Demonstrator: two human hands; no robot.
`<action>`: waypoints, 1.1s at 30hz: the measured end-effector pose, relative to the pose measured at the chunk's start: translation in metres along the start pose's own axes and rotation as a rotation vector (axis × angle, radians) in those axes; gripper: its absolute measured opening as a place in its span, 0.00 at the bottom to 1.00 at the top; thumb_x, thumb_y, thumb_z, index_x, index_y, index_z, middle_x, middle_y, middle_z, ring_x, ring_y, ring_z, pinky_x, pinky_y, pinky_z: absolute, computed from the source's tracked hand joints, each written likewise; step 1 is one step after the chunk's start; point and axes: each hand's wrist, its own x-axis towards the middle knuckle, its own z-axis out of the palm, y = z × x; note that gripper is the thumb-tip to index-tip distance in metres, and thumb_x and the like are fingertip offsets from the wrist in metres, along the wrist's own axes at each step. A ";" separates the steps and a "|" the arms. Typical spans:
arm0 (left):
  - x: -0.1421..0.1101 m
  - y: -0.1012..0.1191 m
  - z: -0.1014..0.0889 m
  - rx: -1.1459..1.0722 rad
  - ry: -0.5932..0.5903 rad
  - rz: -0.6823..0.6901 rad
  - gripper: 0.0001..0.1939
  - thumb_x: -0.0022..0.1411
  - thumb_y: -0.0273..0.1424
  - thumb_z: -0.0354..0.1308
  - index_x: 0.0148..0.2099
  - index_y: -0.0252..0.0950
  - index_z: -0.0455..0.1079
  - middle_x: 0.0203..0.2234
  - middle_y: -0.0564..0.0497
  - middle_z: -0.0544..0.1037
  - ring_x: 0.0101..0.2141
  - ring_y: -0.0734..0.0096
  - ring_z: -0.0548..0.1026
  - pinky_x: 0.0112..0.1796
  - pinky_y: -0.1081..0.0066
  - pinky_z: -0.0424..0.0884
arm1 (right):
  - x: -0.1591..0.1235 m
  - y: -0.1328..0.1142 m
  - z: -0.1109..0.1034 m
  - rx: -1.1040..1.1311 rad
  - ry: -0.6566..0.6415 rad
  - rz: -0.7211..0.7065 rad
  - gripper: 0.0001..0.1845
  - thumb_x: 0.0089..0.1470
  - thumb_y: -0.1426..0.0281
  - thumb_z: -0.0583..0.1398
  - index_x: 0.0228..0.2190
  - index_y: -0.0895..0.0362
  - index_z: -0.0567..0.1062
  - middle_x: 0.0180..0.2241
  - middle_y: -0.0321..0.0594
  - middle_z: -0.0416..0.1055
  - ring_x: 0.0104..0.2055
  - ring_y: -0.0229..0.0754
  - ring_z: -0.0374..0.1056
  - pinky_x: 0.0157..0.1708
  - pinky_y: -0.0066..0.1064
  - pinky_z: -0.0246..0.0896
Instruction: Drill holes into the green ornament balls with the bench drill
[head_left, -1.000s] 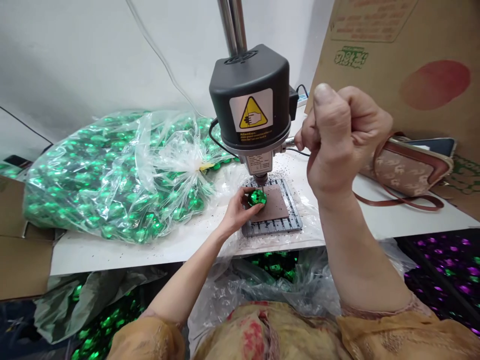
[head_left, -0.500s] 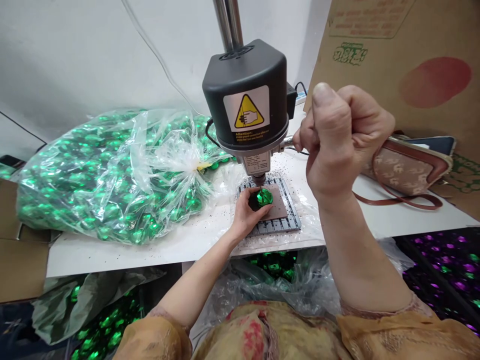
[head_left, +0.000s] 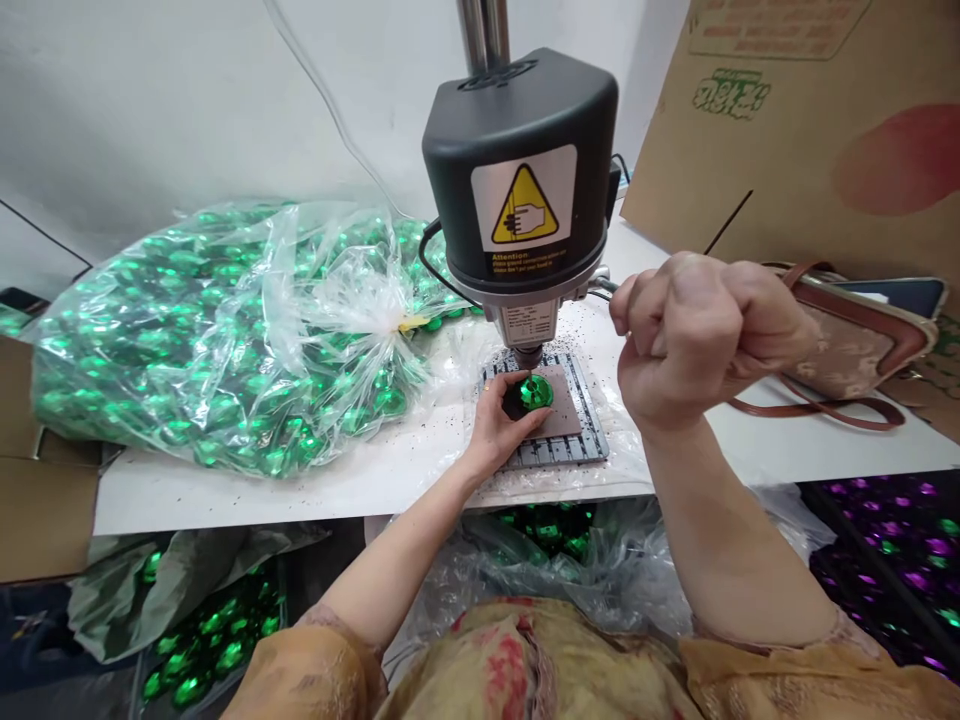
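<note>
A small bench drill with a black motor housing and a yellow warning label stands on a white table. My left hand pinches a shiny green faceted piece on a brown pad over the slotted grey base, right under the drill's tip. My right hand is a closed fist round the drill's feed lever, low beside the housing. The lever itself is mostly hidden in my fist.
A big clear bag of green pieces lies left on the table. A brown handbag and a cardboard box sit at right. More bags of green pieces and purple ones lie below.
My right fist has swung down with the lever, and the drill head has come lower over the green piece. My left hand keeps the piece in place.
</note>
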 end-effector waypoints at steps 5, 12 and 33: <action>0.000 0.002 0.000 -0.006 0.010 0.003 0.26 0.53 0.39 0.73 0.52 0.39 0.70 0.45 0.46 0.78 0.47 0.57 0.76 0.50 0.59 0.71 | -0.005 0.001 -0.003 0.006 0.009 -0.040 0.28 0.56 0.69 0.59 0.17 0.57 0.45 0.13 0.28 0.42 0.15 0.27 0.40 0.15 0.28 0.42; 0.000 0.001 -0.001 -0.017 0.003 0.011 0.27 0.53 0.40 0.72 0.52 0.39 0.70 0.46 0.46 0.77 0.48 0.57 0.75 0.50 0.59 0.70 | -0.015 0.011 -0.012 -0.022 0.020 -0.098 0.32 0.54 0.67 0.60 0.17 0.57 0.40 0.12 0.28 0.38 0.13 0.28 0.39 0.13 0.30 0.41; -0.121 0.025 0.016 0.423 -0.299 0.851 0.21 0.62 0.45 0.63 0.50 0.37 0.69 0.44 0.40 0.79 0.38 0.61 0.77 0.36 0.64 0.73 | 0.032 -0.008 0.023 -0.040 0.041 0.088 0.22 0.56 0.73 0.58 0.17 0.52 0.54 0.12 0.27 0.51 0.14 0.30 0.46 0.17 0.31 0.41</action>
